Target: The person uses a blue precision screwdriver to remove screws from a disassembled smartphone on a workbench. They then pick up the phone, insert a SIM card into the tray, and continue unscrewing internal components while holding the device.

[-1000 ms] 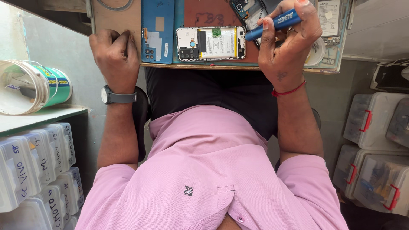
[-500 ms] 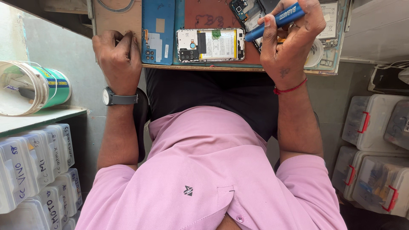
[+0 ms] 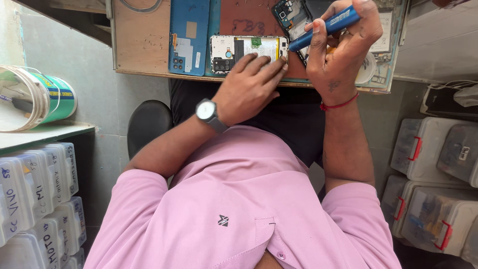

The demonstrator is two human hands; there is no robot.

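An opened phone (image 3: 247, 51) with its board and battery exposed lies on the wooden bench (image 3: 142, 47), near the front edge. My left hand (image 3: 250, 84) rests flat on its lower edge, fingers spread, holding nothing. My right hand (image 3: 340, 47) grips a blue screwdriver (image 3: 326, 27) whose tip points at the phone's right end. A blue back cover (image 3: 188, 35) lies left of the phone. A second dark phone frame (image 3: 293, 14) sits behind the screwdriver.
A plastic bucket (image 3: 35, 97) lies on its side on a shelf at left. Stacked clear parts boxes (image 3: 35, 194) stand below it. More lidded bins (image 3: 433, 179) with red latches are at the right. A black stool edge (image 3: 148, 124) shows by my left arm.
My left hand has left the bench's left side and swung right onto the opened phone. The right hand keeps the screwdriver in about the same place.
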